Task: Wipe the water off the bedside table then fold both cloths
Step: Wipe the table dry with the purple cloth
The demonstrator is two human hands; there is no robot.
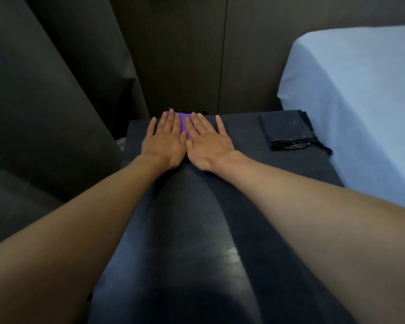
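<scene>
A purple cloth (pixel 183 121) lies folded small at the far edge of the dark bedside table (pixel 197 230). My left hand (pixel 164 141) and my right hand (pixel 208 142) rest flat on it side by side, fingers spread, covering most of it. Only a purple strip shows between the hands. A dark cloth (pixel 285 132) lies folded at the table's far right corner, apart from both hands. A faint shine shows on the tabletop near the middle; I cannot tell whether it is water.
A bed with a light blue sheet (pixel 360 101) stands right against the table. Dark curtains (pixel 45 90) hang on the left and dark wall panels (pixel 185 54) stand behind the table.
</scene>
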